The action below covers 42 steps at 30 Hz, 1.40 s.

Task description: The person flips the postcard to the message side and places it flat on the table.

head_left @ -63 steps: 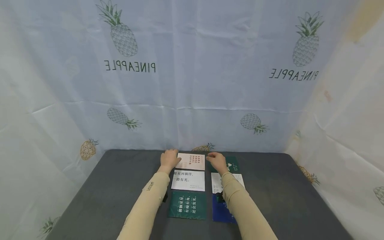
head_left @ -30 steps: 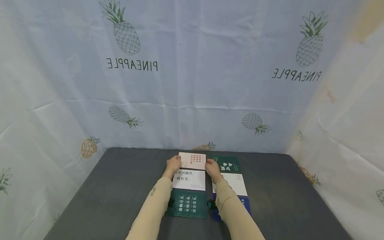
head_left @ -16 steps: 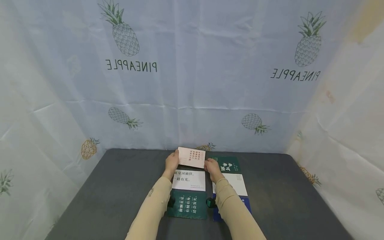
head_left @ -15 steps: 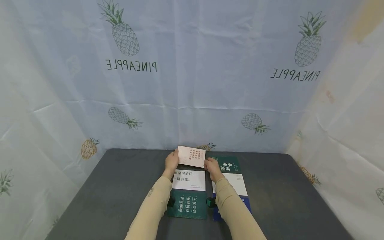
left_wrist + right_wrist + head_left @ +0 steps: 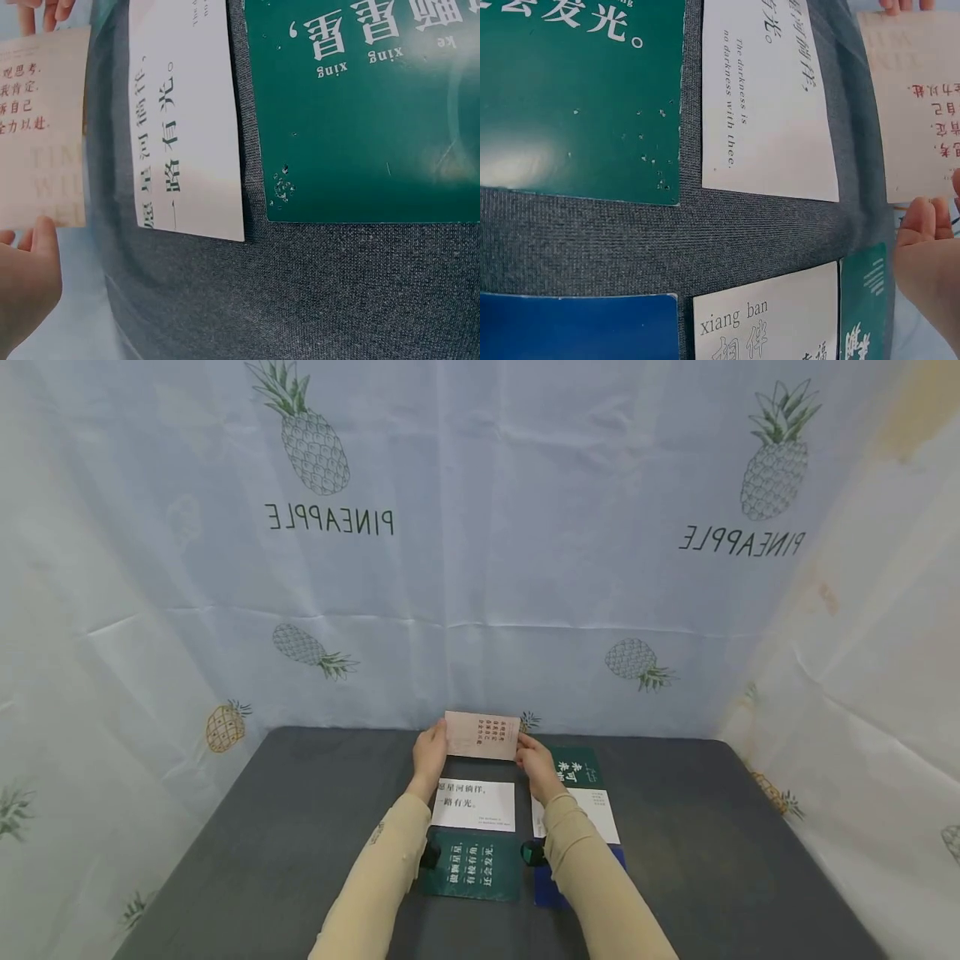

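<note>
A cream postcard (image 5: 482, 735) with red printed characters is held up at the far edge of the table, tilted toward the head camera. My left hand (image 5: 430, 753) pinches its left edge, the thumb lying on the printed face in the left wrist view. At the opposite edge, my right hand (image 5: 537, 766) pinches the card near its lower right corner. Just below the hands lies a white postcard (image 5: 474, 805) with black characters. Nearer still is a green postcard (image 5: 472, 866) with white lettering, flat on the table.
A right-hand column holds a dark green card (image 5: 577, 767), a white card (image 5: 592, 810) and a blue card (image 5: 550, 888), partly covered by the right arm. The grey cloth-covered table (image 5: 720, 860) meets a pineapple-print curtain (image 5: 480, 527) at the back.
Both hands have closed in on the cream postcard, gripped its side edges and raised it from the table. It now stands higher and farther back, with grey cloth showing where it lay.
</note>
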Motion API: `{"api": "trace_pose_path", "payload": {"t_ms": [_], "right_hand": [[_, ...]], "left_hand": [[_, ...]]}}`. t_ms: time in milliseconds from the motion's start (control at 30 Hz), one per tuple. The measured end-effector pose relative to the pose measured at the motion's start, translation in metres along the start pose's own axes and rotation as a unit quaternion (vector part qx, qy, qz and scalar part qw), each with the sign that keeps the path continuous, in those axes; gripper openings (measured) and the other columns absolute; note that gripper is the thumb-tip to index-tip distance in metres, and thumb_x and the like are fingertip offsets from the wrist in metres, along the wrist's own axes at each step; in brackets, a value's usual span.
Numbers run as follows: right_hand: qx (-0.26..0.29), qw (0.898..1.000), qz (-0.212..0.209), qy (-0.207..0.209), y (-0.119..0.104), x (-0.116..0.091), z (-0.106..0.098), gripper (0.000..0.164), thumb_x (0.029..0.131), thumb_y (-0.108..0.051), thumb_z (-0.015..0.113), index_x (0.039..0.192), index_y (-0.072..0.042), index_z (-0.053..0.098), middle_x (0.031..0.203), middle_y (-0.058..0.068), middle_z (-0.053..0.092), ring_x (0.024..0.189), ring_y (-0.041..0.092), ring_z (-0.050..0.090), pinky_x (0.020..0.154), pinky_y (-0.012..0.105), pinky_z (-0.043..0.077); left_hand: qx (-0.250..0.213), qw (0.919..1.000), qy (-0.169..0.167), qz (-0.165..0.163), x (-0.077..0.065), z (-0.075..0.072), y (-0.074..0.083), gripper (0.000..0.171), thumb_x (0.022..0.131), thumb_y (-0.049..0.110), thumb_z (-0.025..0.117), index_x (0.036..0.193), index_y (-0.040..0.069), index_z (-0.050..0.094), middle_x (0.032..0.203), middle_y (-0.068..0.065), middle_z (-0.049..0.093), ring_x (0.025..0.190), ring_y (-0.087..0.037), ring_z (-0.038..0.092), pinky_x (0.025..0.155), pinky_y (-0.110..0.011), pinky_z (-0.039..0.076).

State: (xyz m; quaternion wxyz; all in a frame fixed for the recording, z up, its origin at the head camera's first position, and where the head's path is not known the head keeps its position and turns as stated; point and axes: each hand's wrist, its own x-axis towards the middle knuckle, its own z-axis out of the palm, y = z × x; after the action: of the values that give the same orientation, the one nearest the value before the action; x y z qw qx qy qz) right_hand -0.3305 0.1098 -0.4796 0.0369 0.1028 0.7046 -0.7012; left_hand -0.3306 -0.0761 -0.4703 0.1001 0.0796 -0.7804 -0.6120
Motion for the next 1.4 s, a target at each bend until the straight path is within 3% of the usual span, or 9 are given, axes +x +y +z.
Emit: {"api": "trace_pose_path", "payload": {"t_ms": [233, 400, 567, 767, 933, 1067, 1233, 1400], "right_hand": [[0.056, 0.998, 0.0, 0.0, 0.002, -0.003, -0.003, 0.046, 0.096, -0.016, 0.043, 0.14, -0.004, 0.04, 0.148, 0.016, 0.036, 0.132, 0.033, 0.039, 0.107, 0.045, 0.035], [0.081, 0.997, -0.004, 0.011, 0.006, -0.004, -0.004, 0.054, 0.096, -0.034, 0.049, 0.139, -0.002, 0.042, 0.145, 0.017, 0.04, 0.131, 0.034, 0.042, 0.106, 0.044, 0.036], [0.08, 0.996, -0.016, 0.026, 0.012, -0.004, -0.004, 0.049, 0.094, -0.026, 0.053, 0.135, -0.001, 0.046, 0.143, 0.017, 0.044, 0.127, 0.034, 0.046, 0.104, 0.044, 0.038], [0.064, 0.997, -0.02, 0.022, 0.019, -0.003, -0.004, 0.046, 0.094, -0.016, 0.054, 0.135, 0.001, 0.045, 0.14, 0.02, 0.046, 0.122, 0.031, 0.051, 0.103, 0.041, 0.04], [0.053, 0.998, -0.017, 0.021, 0.022, -0.003, -0.004, 0.042, 0.093, -0.009, 0.055, 0.132, 0.003, 0.049, 0.129, 0.024, 0.054, 0.091, 0.015, 0.063, 0.087, 0.027, 0.05], [0.025, 0.999, -0.02, 0.015, 0.02, -0.007, -0.005, 0.044, 0.091, -0.011, 0.058, 0.132, 0.004, 0.049, 0.117, 0.022, 0.06, 0.073, 0.006, 0.059, 0.07, 0.019, 0.051], [-0.056, 0.996, -0.063, 0.007, 0.03, -0.001, -0.005, 0.053, 0.087, -0.02, 0.065, 0.133, 0.001, 0.049, 0.117, 0.019, 0.061, 0.079, 0.016, 0.061, 0.073, 0.027, 0.051], [-0.141, 0.987, -0.074, 0.017, 0.032, 0.0, -0.002, 0.049, 0.087, -0.017, 0.063, 0.131, 0.001, 0.051, 0.118, 0.02, 0.061, 0.089, 0.024, 0.065, 0.077, 0.034, 0.052]], "left_hand": [[0.011, 0.9996, -0.005, -0.024, -0.003, -0.004, 0.001, 0.056, 0.099, 0.045, 0.032, 0.128, 0.004, 0.055, 0.134, -0.016, 0.054, 0.129, -0.033, 0.046, 0.107, -0.046, 0.034], [0.021, 0.9997, -0.003, -0.01, -0.006, -0.006, 0.0, 0.053, 0.097, 0.045, 0.04, 0.118, 0.002, 0.062, 0.12, -0.018, 0.062, 0.114, -0.034, 0.057, 0.097, -0.047, 0.043], [0.013, 0.9999, -0.007, 0.0, -0.008, -0.009, -0.006, 0.037, 0.092, 0.034, 0.056, 0.112, 0.004, 0.067, 0.111, -0.015, 0.066, 0.105, -0.029, 0.061, 0.092, -0.043, 0.047], [0.016, 0.9997, -0.019, -0.002, -0.006, -0.009, -0.013, 0.031, 0.088, 0.018, 0.062, 0.112, -0.001, 0.066, 0.094, -0.017, 0.07, 0.081, -0.021, 0.065, 0.079, -0.036, 0.051], [0.048, 0.9984, -0.026, -0.012, -0.007, -0.011, -0.016, 0.033, 0.087, 0.012, 0.062, 0.116, -0.003, 0.063, 0.096, -0.018, 0.07, 0.082, -0.022, 0.066, 0.08, -0.038, 0.051], [0.082, 0.996, -0.034, -0.007, -0.009, -0.012, -0.018, 0.033, 0.088, 0.014, 0.061, 0.118, -0.002, 0.063, 0.097, -0.017, 0.07, 0.087, -0.026, 0.065, 0.082, -0.04, 0.051], [0.131, 0.9903, -0.047, 0.002, -0.01, -0.011, -0.023, 0.033, 0.09, 0.016, 0.06, 0.118, -0.001, 0.062, 0.1, -0.017, 0.069, 0.092, -0.028, 0.065, 0.081, -0.041, 0.051], [0.172, 0.9834, -0.053, 0.018, -0.011, -0.009, -0.027, 0.034, 0.089, 0.015, 0.06, 0.117, -0.004, 0.062, 0.111, -0.021, 0.066, 0.1, -0.032, 0.063, 0.081, -0.043, 0.052]]}}
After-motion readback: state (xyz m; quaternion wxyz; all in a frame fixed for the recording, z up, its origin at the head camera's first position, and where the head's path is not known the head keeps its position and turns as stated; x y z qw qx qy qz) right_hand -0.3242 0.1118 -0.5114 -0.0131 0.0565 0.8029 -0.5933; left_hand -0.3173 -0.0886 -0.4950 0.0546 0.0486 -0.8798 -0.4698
